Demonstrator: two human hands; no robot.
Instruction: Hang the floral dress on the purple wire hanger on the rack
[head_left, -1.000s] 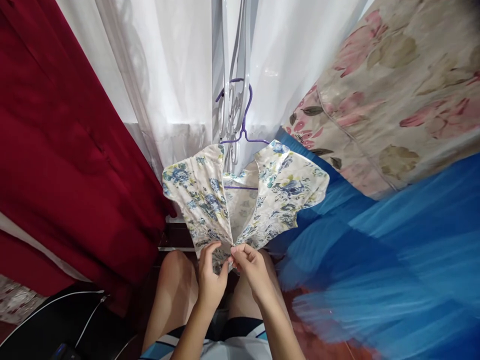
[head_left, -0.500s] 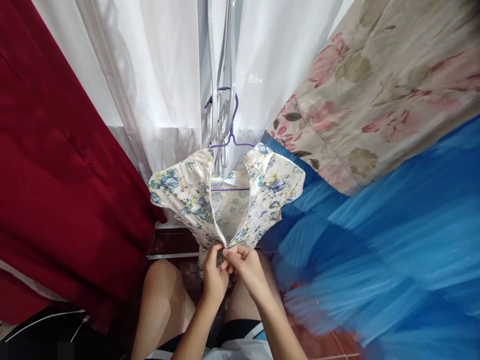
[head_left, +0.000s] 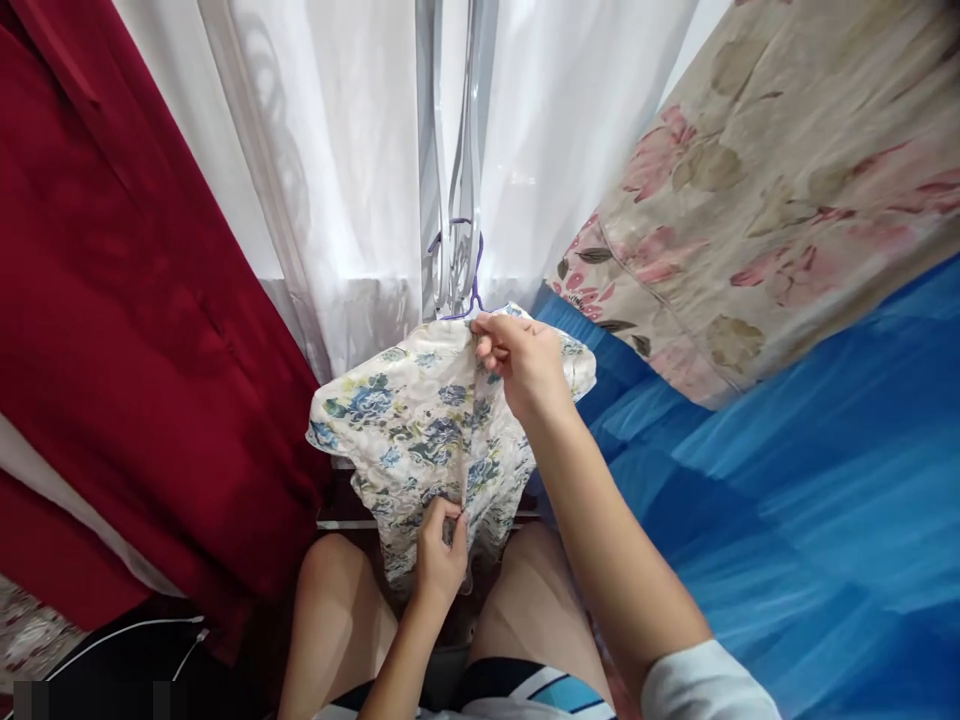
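Observation:
A white cap-sleeved floral dress [head_left: 420,410] with blue and green flowers hangs on a purple hanger [head_left: 478,285], its lower end hidden between my legs. A closed zipper seam [head_left: 468,440] runs straight down its middle. At the neckline, my right hand [head_left: 525,360] is closed in a pinch at the top of this seam; the zipper pull itself is hidden by the fingers. Lower down, my left hand [head_left: 444,550] pinches the cloth beside the bottom of the seam.
White hangers [head_left: 472,130] dangle in front of a white curtain [head_left: 352,160]. A red curtain [head_left: 150,330] is on the left. On the right hang beige floral cloth [head_left: 750,200] and blue tulle [head_left: 750,480]. A black bag-like item [head_left: 112,660] lies at lower left.
My right hand has moved up from beside my left hand to the neckline, and the dress's open V has closed along the zipper. My left hand stays low on the dress.

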